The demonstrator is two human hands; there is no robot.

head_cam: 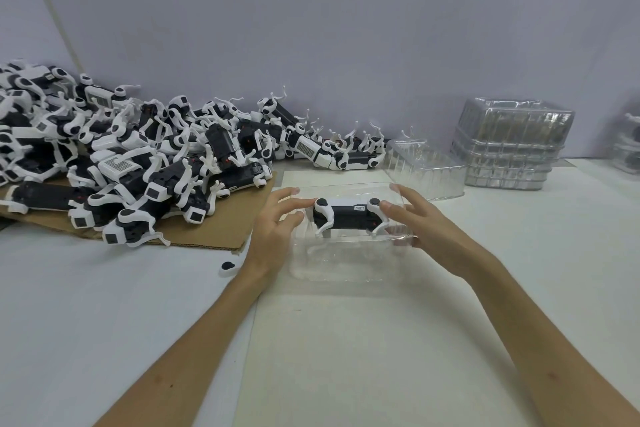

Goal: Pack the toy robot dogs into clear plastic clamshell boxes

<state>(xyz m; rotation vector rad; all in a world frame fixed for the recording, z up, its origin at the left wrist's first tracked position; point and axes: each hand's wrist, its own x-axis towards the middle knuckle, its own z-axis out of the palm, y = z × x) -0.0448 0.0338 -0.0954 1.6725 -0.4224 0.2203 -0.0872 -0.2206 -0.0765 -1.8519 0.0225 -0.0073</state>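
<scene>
Two bare hands hold one toy at its pack. At ten o'clock from the work, a heap of black-and-white plastic toy robot dogs (121, 156) sprawls over a brown corrugated cardboard sheet (214, 232). A small loose black-and-white plastic part (228, 268) lies on the white bench (104, 305) at eight o'clock. The left hand (277, 229) and the right hand (426, 225) pinch a single black-bodied, white-legged toy robot dog (346, 217) by its two ends. Their fingers (292, 191) are lightly curled, and the toy is level, with its legs dipping into an open clear plastic clamshell box (346, 263).

Seating the toy appears to be the step in hand. It likely calls for an even descent at both ends, with the legs tucked clear of the thin walls, which may flex or skid.

An empty clear plastic tray (426, 170) waits at one o'clock, and a stack of clear plastic clamshell boxes (509, 149) at two o'clock.
</scene>
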